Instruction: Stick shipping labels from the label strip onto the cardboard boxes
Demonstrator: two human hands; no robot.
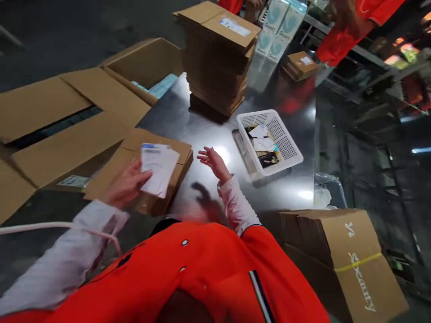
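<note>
My left hand point(126, 183) is closed on a small stack of white paper slips point(157, 168), the thumb on top and the slips fanned a little. The slips are over a stack of flat brown cardboard point(184, 168) at the table's near left edge. My right hand point(213, 161) hangs over the shiny metal table with its fingers spread and nothing in it. To its right is a white perforated basket point(292, 150) holding papers and small dark and gold items.
A tall stack of flat cartons point(215, 63) rises behind my hands. Open cardboard boxes point(107, 94) lie at the left. Light blue boxes point(278, 33) and brown packets point(301, 65) sit farther back, near people in red. Bundled cartons point(357, 264) are at the lower right.
</note>
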